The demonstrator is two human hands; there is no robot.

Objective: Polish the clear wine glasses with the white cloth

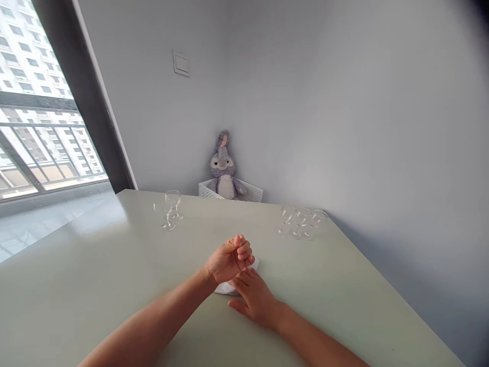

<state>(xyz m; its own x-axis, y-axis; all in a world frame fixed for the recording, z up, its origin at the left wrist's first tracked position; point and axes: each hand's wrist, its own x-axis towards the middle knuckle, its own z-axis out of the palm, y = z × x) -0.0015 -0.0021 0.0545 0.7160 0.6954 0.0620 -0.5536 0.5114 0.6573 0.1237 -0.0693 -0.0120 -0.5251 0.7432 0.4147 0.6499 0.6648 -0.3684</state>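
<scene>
Your left hand hung with its grip curled together over what looked like a white cloth (partly hidden), while your right hand, grip open, lay on it.

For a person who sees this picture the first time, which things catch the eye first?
Probably the purple-grey plush toy in a white basket past the far edge of the table. Next, near the centre, the left hand, curled, and the right hand, spread on a white cloth-like item. Then two clear stemmed glasses toward the left, and three glasses toward the right.
</scene>
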